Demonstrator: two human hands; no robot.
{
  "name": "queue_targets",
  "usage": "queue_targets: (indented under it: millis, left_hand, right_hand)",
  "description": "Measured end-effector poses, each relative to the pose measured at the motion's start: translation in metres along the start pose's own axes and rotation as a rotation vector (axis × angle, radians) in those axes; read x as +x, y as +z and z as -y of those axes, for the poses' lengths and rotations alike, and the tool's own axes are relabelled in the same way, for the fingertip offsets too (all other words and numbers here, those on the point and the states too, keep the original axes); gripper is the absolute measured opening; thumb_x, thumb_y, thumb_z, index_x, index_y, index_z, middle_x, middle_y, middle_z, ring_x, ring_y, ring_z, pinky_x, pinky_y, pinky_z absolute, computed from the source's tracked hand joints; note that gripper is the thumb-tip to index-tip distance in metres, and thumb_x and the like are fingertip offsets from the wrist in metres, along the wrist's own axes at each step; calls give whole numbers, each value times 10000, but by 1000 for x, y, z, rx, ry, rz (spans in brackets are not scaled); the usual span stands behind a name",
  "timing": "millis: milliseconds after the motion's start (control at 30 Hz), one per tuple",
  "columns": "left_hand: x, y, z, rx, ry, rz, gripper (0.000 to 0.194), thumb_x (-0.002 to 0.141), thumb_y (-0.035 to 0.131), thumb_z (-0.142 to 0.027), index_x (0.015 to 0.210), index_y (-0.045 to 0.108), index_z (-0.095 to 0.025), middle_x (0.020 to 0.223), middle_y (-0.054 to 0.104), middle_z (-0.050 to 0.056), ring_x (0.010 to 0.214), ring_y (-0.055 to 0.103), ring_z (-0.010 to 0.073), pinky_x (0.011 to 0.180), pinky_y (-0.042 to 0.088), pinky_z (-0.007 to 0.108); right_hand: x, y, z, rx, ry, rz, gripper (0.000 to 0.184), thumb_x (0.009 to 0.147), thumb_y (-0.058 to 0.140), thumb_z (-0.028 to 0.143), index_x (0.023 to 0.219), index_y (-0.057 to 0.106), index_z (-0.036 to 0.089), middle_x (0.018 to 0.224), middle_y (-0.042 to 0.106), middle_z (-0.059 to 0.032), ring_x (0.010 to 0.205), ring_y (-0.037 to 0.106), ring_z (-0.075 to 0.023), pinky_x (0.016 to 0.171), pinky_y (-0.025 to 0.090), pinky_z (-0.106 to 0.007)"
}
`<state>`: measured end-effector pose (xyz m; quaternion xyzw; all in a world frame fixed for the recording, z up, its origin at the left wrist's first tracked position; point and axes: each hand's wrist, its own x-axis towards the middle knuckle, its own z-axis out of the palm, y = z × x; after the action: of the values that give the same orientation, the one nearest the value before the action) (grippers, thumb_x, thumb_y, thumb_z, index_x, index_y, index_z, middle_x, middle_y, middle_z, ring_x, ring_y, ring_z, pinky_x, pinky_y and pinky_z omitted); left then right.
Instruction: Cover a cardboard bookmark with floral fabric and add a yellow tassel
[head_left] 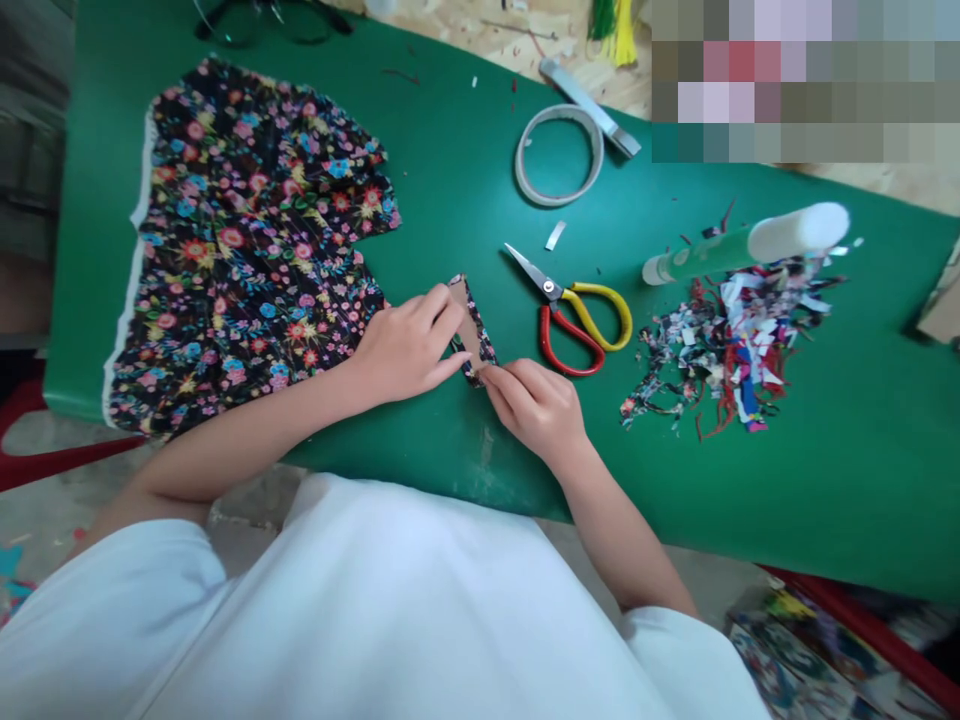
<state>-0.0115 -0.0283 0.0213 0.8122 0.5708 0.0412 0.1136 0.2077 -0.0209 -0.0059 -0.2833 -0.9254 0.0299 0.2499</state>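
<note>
"What do you have in the head view?"

"From my end, I see the right hand point(536, 405) pinching the near end of a small floral-edged cardboard piece point(469, 325). That piece is around the middle of the green tabletop point(825, 490), between both hands."

"And the left hand point(412, 345)?"

"I see its fingers bent against the left side of the piece, thumb reaching toward the near end. I cannot tell whether it grips or merely touches. Dark floral fabric point(255, 240) spreads out to its left."

"What else can you make out?"

"Just right of the piece I have scissors point(551, 290) with one red and one yellow handle. Farther back are a tape roll point(559, 201) and a slim silver tool point(589, 105) beside it. To the right, a white-capped tube point(750, 245) lies at the far side of a heap of cut scraps point(754, 345). Eyeglasses point(328, 14) sit far left."
</note>
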Motion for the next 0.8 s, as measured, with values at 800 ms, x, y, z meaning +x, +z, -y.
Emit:
queue_targets:
  millis: [800]
  left_hand:
    - [8,14,24,-174,374,-116,503,967,549,-433,1394,573,-168,1420,631,161,1396,508,347,1097,427,506]
  right_hand:
    - [-12,-15,-16,295,25,-55,135,909,669,163,1024,735,188,783,680,-37,666,552,-121,632,478,-256]
